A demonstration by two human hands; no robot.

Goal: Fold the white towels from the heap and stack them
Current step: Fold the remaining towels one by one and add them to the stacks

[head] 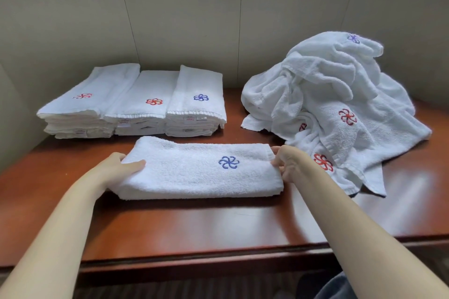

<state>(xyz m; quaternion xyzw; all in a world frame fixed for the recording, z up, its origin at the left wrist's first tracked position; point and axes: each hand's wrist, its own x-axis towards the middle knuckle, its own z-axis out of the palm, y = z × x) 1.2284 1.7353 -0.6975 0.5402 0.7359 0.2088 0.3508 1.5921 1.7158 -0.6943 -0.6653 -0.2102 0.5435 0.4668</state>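
A folded white towel with a blue flower mark lies flat on the reddish-brown table, near its front edge, and both hands hold it by the ends. The left hand grips the left end, thumb on top and fingers tucked out of sight behind the cloth. The right hand pinches the right end with curled fingers. Behind the towel, against the wall, stand three stacks of folded towels side by side, touching. To the right sits the heap of loose white towels, its near edge just beside the right hand.
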